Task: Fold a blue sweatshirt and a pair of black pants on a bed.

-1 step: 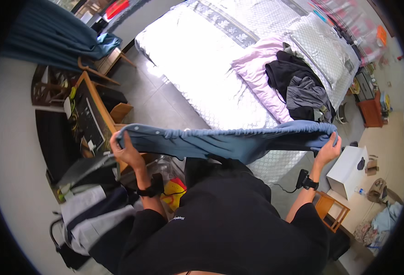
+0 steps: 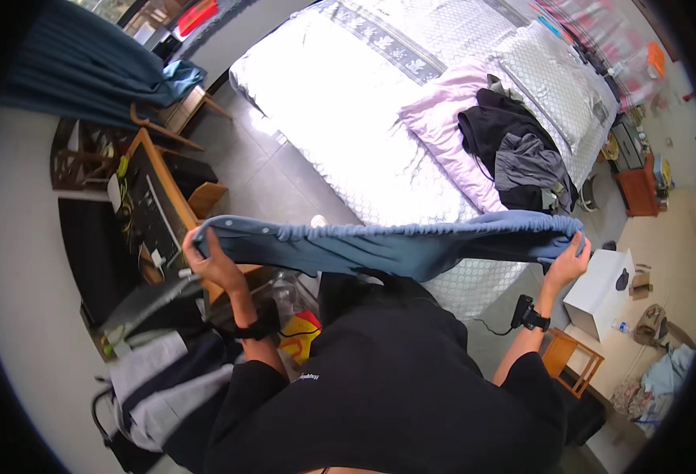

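Note:
A blue garment (image 2: 363,251) with a gathered, elastic-looking edge is stretched sideways in front of my body. Small pale round snaps or buttons show near its left end. My left hand (image 2: 215,265) is closed on that end, thumb on top. At the opposite end, my right hand (image 2: 570,257) grips the cloth between thumb and fingers. The gathered edge runs nearly straight from hand to hand, while the lower cloth hangs in folds toward me. Its full shape is hidden by the folds.
Ahead stands a bed (image 2: 316,118) with a pink quilt (image 2: 435,110) and a heap of dark clothes (image 2: 521,150). At left are a wooden desk (image 2: 166,178) and a chair piled with clothes (image 2: 158,379). A white box (image 2: 596,296) and a small wooden stool (image 2: 569,359) stand right.
My left hand has shifted slightly left, pulling the garment a little wider. A small white object now shows just above the gathered edge. My right hand has barely moved.

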